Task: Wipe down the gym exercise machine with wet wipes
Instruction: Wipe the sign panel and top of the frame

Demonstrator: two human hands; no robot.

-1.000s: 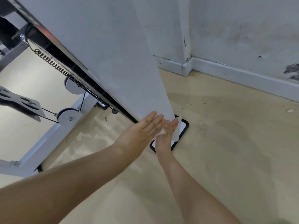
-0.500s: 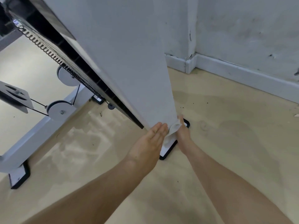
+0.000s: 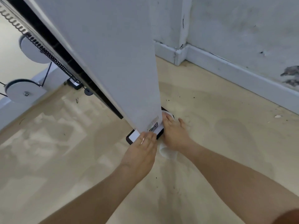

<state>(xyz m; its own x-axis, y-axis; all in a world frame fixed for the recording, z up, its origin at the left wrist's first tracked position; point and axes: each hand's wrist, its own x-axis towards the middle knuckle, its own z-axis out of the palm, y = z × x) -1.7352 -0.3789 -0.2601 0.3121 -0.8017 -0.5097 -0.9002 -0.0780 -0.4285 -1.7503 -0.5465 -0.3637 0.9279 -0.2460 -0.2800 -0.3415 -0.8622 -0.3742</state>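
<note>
I have both hands low at the foot of the machine's white panel (image 3: pixel 113 62), whose long axis climbs steeply up and away from them. My right hand (image 3: pixel 175 135) lies flat with the thumb spread, pressing the wipe (image 3: pixel 166 152) against the panel's right edge just above the black foot (image 3: pixel 129 139). My left hand (image 3: pixel 142 151) rests straight-fingered on the near face beside it, holding nothing. The rest of the panel lies above the wipe, so I judge the next stroke runs upward.

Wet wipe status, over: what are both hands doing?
Left hand flat at base of white panel. Right hand presses wet wipe on its lower edge. Nothing blocking.
</note>
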